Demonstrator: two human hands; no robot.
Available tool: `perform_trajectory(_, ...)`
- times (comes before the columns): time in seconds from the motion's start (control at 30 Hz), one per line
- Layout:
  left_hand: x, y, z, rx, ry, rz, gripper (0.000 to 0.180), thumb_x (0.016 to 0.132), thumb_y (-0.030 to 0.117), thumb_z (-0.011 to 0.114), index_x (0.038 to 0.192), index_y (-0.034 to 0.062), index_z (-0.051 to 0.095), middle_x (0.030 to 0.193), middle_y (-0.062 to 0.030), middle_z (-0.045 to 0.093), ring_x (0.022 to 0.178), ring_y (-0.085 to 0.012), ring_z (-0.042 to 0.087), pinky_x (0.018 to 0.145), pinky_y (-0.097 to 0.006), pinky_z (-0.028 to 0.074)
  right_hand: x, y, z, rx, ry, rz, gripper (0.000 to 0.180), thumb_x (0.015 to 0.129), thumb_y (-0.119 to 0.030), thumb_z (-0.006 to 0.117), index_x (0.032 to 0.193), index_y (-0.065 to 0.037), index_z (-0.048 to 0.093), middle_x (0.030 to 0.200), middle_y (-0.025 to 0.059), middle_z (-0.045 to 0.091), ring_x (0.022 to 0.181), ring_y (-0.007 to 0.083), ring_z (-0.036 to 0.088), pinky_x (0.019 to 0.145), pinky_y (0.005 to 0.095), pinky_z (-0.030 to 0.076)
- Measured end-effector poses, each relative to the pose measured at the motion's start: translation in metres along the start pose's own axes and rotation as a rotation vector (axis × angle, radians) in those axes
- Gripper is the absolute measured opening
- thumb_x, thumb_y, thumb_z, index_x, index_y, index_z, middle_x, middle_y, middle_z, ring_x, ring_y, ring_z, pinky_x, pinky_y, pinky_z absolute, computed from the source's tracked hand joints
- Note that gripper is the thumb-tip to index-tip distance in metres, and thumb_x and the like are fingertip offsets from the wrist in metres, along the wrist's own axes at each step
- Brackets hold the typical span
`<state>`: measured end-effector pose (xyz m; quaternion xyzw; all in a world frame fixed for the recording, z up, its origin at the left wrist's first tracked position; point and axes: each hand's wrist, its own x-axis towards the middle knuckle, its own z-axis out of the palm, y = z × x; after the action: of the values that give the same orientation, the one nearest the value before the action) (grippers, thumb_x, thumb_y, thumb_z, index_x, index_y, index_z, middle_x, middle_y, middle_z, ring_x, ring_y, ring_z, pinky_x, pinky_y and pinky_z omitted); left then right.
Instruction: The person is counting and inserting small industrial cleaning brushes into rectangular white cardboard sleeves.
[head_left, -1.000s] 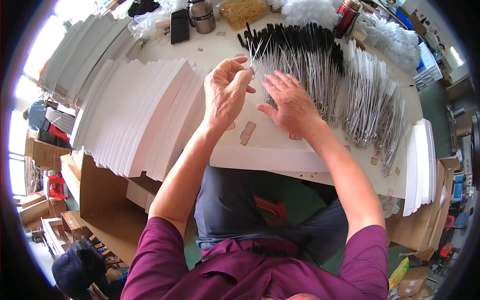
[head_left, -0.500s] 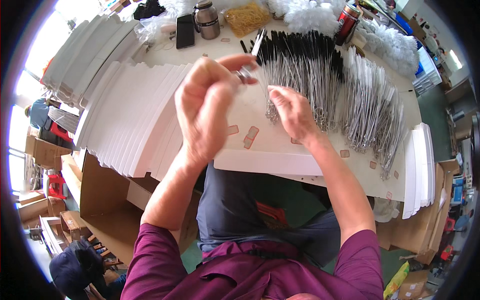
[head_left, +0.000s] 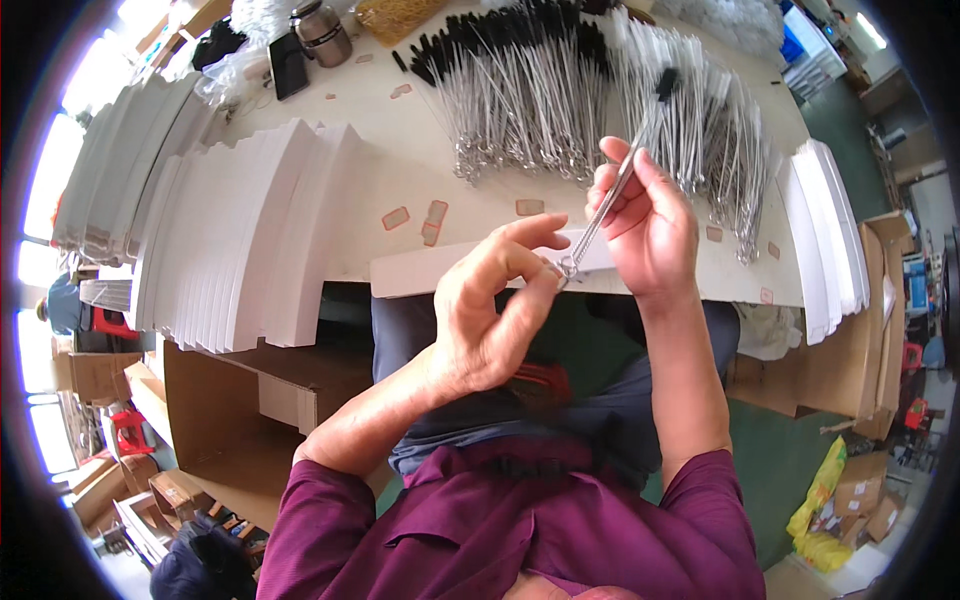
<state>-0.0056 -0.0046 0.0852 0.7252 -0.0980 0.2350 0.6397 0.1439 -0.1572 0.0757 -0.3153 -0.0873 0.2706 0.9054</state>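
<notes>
Taking the slim bundle of silver twisted-wire brushes (head_left: 624, 172) as the clock's centre, the table's front edge runs below at 6 o'clock, with a long white cardboard strip (head_left: 425, 270) along it toward 8. A bare stretch of the cream-coloured tabletop (head_left: 365, 175) lies toward 9, before the ridged stack of white cardboard (head_left: 230, 225); black-tipped wire brushes (head_left: 530, 95) crowd 11 o'clock and white-tipped wire brushes (head_left: 700, 120) 1 to 2. Half a second ago the left hand (head_left: 495, 305) held wire up near the black tips and the right hand (head_left: 652, 230) was apart from it; now both are on the bundle, by the front edge. The left fingertips pinch its loops at 7 o'clock, the right fingers grip the stems, and a dark bristled tip points to 1.
</notes>
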Motion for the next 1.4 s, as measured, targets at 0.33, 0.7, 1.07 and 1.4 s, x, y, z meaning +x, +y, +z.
perform_trajectory(0.33, -0.022, -0.022, 0.036, -0.449, -0.067, -0.61, 0.013, 0.102, 0.008, 0.059, 0.094, -0.0017, 0.06, 0.095, -0.0171, 0.073, 0.081, -0.0201, 0.072, 0.077, -0.034, 0.061, -0.038, -0.03, -0.041, -0.365, 0.288, -0.366, 0.031, 0.107, -0.024, 0.056, 0.118, 0.003, 0.068, 0.09, 0.0139, 0.074, 0.075, 0.0203, 0.071, 0.071, 0.0329, 0.06)
perform_trajectory(0.7, -0.027, -0.035, 0.055, -0.377, -0.235, -0.82, 0.013, 0.101, 0.009, 0.062, 0.093, -0.0012, 0.062, 0.088, -0.0119, 0.072, 0.075, -0.0147, 0.069, 0.072, -0.029, 0.06, -0.056, -0.028, -0.053, -0.247, 0.328, -0.378, 0.026, 0.108, -0.025, 0.053, 0.108, -0.001, 0.064, 0.084, 0.0128, 0.071, 0.065, 0.0248, 0.07, 0.059, 0.0374, 0.06)
perform_trajectory(1.07, -0.033, -0.042, 0.088, -0.248, -0.574, -0.857, 0.018, 0.103, 0.015, 0.061, 0.099, -0.0015, 0.067, 0.088, -0.0043, 0.071, 0.081, -0.0093, 0.067, 0.074, -0.025, 0.056, -0.087, -0.101, -0.101, -0.661, 0.593, -0.412, 0.024, 0.109, -0.023, 0.055, 0.111, -0.002, 0.065, 0.072, -0.003, 0.053, 0.051, 0.0031, 0.038, 0.044, 0.0204, 0.028)
perform_trajectory(1.4, 0.047, -0.038, 0.107, 0.229, -0.548, -0.369, 0.014, 0.094, 0.012, 0.068, 0.095, -0.0025, 0.069, 0.076, -0.0071, 0.071, 0.071, -0.0112, 0.067, 0.067, -0.029, 0.055, -0.088, -0.142, -0.179, -0.92, 0.791, -0.284, 0.027, 0.103, -0.026, 0.062, 0.1, -0.001, 0.071, 0.067, -0.0059, 0.048, 0.059, 0.0037, 0.042, 0.052, 0.0232, 0.032)
